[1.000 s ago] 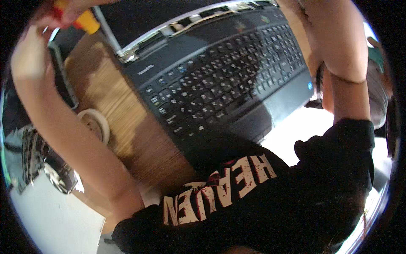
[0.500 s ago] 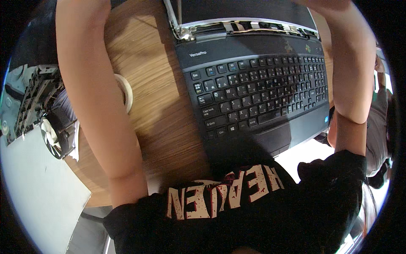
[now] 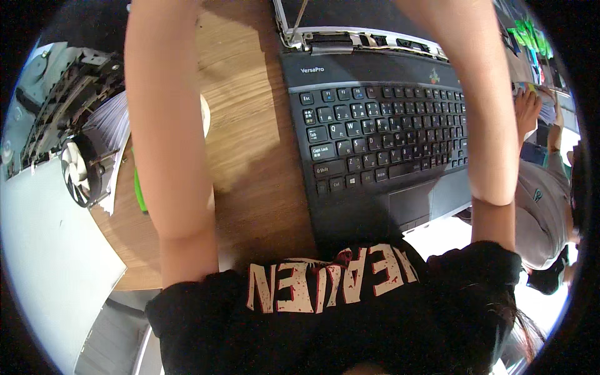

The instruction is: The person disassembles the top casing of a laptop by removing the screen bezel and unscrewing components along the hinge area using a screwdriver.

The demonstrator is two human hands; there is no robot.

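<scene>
Both my forearms stretch up past the top edge of the head view, so neither my left hand nor my right hand shows. Between the arms lies an open black laptop [image 3: 350, 178] on a wooden table. Its screen panel [image 3: 350, 14] stands beyond the keyboard [image 3: 387, 128], cut off by the top edge. The plastic trim along the screen's lower edge is gone, baring a metal hinge [image 3: 299, 45] and a strip of inner parts [image 3: 400, 41]. My right forearm passes over the keyboard's right end and hides some keys.
The table [image 3: 250, 162] has wood grain. Left stand a cooling fan [image 3: 75, 169], a stack of papers [image 3: 111, 122] and dismantled black-and-metal parts [image 3: 69, 87]. Behind my left forearm, a pale ring [image 3: 205, 117] and a green object [image 3: 139, 187] peek out. Another person in grey [image 3: 540, 209] is at right.
The view has shifted, so the laptop sits further right and slightly higher. My right forearm has swung left over the keyboard's right end. More of the other person's surroundings shows.
</scene>
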